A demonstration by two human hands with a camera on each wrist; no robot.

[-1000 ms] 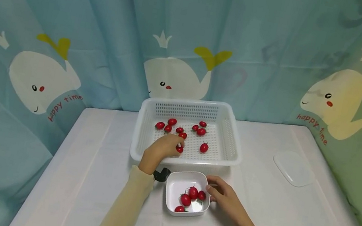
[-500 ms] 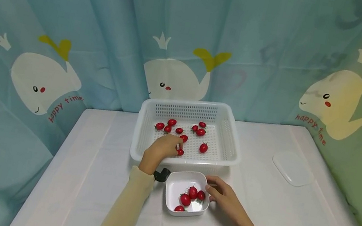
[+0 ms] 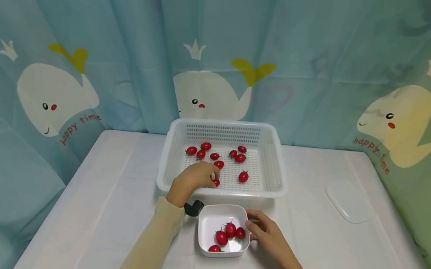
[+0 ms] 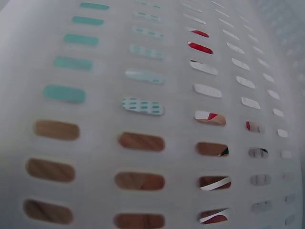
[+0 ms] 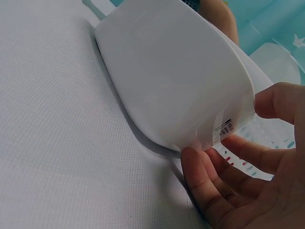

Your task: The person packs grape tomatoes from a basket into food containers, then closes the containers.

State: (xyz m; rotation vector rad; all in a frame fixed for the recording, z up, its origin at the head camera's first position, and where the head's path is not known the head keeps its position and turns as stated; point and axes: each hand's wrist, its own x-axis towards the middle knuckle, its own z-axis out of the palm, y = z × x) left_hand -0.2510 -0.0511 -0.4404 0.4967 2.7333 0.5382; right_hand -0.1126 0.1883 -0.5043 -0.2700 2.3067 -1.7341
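My left hand (image 3: 195, 176) reaches over the near wall of a white slotted basket (image 3: 281, 184), its curled fingers at a cherry tomato (image 3: 216, 182), which they partly hide. Another cherry tomato (image 3: 218, 165) lies just beyond the fingertips. In the left wrist view the basket's slotted wall (image 4: 176, 129) blocks most of the hand; bits of skin and red show through. My right hand (image 3: 267, 235) grips the right rim of a small white box (image 3: 208, 222) holding several cherry tomatoes (image 3: 221, 238). In the right wrist view, thumb and fingers hold the box's outer corner (image 5: 176, 81).
Several more cherry tomatoes (image 3: 201, 154) lie spread over the basket floor, one apart (image 3: 243, 177) at right. A clear lid (image 3: 350, 201) rests on the white tablecloth (image 3: 98, 210) to the right. Behind the table hangs a blue whale-print curtain (image 3: 140, 44).
The cherry tomato at my left fingers has shifted slightly toward me and right. The one beyond the fingertips has moved a little too. My right hand and the box stay put.
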